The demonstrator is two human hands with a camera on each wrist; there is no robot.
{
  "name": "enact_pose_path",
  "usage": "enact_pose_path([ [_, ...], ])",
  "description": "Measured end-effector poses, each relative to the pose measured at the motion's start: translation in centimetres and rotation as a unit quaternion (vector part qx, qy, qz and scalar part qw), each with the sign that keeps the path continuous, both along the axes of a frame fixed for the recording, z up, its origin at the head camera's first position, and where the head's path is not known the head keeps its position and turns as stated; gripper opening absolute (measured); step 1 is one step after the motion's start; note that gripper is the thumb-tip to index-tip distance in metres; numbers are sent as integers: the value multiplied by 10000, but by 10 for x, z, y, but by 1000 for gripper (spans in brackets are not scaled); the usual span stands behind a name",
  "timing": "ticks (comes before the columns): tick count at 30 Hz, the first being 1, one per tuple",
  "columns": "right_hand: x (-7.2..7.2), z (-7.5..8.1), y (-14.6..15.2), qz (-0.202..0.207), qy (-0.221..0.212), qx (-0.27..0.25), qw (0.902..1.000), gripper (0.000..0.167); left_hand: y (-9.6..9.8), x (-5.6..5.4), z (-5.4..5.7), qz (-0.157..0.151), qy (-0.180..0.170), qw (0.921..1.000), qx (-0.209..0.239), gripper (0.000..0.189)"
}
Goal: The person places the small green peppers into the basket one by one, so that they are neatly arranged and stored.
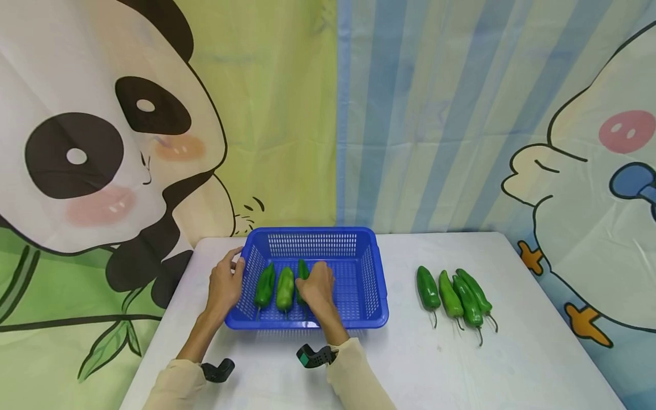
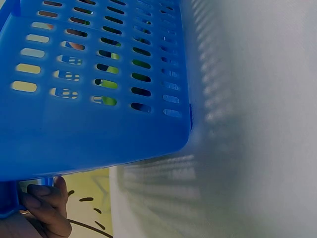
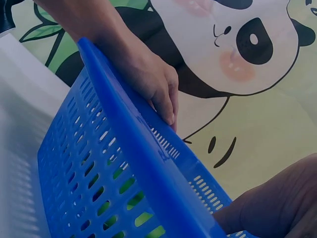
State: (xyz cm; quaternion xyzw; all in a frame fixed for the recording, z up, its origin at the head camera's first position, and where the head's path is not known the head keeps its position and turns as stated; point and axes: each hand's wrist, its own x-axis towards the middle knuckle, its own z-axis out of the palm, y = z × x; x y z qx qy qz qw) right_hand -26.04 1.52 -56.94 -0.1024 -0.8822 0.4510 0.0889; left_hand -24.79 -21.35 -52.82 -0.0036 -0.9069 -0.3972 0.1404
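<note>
A blue plastic basket [image 1: 353, 285] with slotted walls stands on the white table. My left hand [image 1: 225, 285] grips its left rim; in the left wrist view, curled fingers [image 2: 47, 203] show at the basket's edge. Two green peppers, a darker one [image 1: 265, 286] and a lighter one [image 1: 285, 289], lie side by side in the left part of the basket, stems toward me. My right hand [image 1: 318, 285] reaches inside and holds a third green pepper [image 1: 303, 271] beside them, covering part of it. In the right wrist view the basket wall hides the fingertips.
To the right of the basket, several green peppers [image 1: 466, 299] lie on the white table [image 1: 410, 364], stems toward me. Behind the table hangs a printed curtain [image 1: 435, 114] close to the basket's far side. Both wrists carry black camera mounts [image 1: 315, 356].
</note>
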Motion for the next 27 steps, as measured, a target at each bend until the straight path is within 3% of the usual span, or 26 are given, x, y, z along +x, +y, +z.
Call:
enact_pose_path([
  [4, -22, -37, 0, 47, 36, 217, 9997, 29, 0, -1, -1, -22, 21, 10000, 18, 45],
  [7, -27, -47, 1, 162, -38, 373, 9992, 31, 0, -1, -1, -30, 6, 10000, 31, 45],
  [21, -29, -49, -6, 209, 44, 591, 9980, 30, -1, 0, -1, 16, -56, 10000, -20, 45],
  [27, -36, -51, -9, 295, -193, 644, 9973, 26, -1, 0, 0, 49, -80, 9999, -40, 46],
])
